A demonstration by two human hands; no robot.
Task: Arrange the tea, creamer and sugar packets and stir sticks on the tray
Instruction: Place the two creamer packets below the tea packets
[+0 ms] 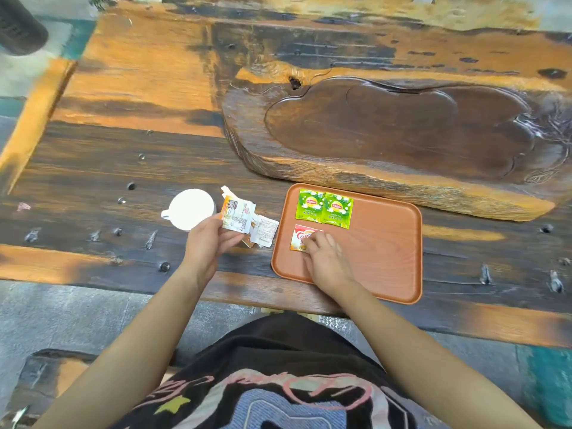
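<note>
An orange-brown tray (387, 243) lies on the wooden table in front of me. Two green tea packets (323, 208) sit side by side at its far left corner. Below them a red and white creamer packet (299, 236) lies on the tray, and the fingers of my right hand (325, 258) press down on it. My left hand (210, 239) holds a bundle of several white and orange packets (236, 215) just left of the tray. More white packets (263, 232) lie on the table beside that hand. No stir sticks are visible.
A white mug (190, 209) stands left of my left hand. A large carved wooden slab (387, 134) fills the table behind the tray. The table's near edge runs just under my forearms. Metal studs dot the tabletop.
</note>
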